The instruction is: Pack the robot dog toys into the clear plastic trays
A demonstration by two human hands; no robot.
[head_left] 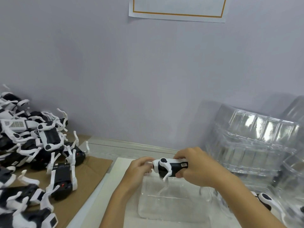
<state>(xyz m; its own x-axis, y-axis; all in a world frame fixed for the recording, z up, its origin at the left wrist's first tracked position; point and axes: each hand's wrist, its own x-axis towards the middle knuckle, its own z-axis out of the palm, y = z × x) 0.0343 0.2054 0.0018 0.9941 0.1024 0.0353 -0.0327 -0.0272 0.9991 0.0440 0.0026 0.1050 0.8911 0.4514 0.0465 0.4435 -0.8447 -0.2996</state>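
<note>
A black and white robot dog toy (pixel 167 167) is held in the air just above a clear plastic tray (pixel 172 204) that lies on the white table. My right hand (pixel 194 167) grips the toy's body from the right side. My left hand (pixel 139 168) pinches the toy's left end with its fingertips. One of the toy's white legs points down toward the tray. A large heap of the same robot dog toys (pixel 32 153) lies on brown cardboard at the left.
A tall stack of clear plastic trays (pixel 256 142) leans against the wall at the right. Another tray holding a robot dog toy (pixel 269 201) sits at the lower right. A framed paper sheet (pixel 177 7) hangs on the grey wall.
</note>
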